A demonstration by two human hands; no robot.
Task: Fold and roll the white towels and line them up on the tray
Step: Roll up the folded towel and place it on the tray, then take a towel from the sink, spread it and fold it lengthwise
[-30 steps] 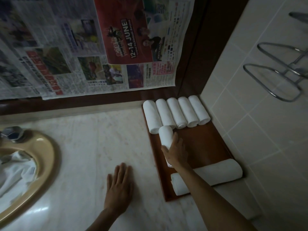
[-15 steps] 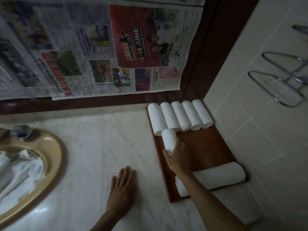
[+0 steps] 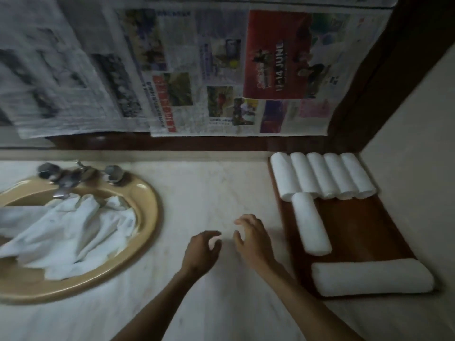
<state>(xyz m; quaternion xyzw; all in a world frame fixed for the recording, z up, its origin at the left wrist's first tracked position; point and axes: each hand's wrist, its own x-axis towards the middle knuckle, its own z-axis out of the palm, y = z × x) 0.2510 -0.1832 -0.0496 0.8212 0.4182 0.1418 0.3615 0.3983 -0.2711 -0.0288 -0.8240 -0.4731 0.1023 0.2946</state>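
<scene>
Seven rolled towels on the tray (image 3: 364, 232): row of five (image 3: 323, 174) along the back edge, sixth roll (image 3: 310, 223) just in front with its far end touching the row, a fatter roll (image 3: 373, 276) lying crosswise at the near edge. Risk: sixth roll sits slightly skewed, so the second row may drift unless squared. Loose towels (image 3: 66, 230) heaped in the sink (image 3: 150, 217) under the tap (image 3: 64, 179), could snag or be damp and roll slack. Left hand (image 3: 203, 252) and right hand (image 3: 253, 242) hover close together over the counter (image 3: 221, 188), fingers loosely curled, holding nothing
</scene>
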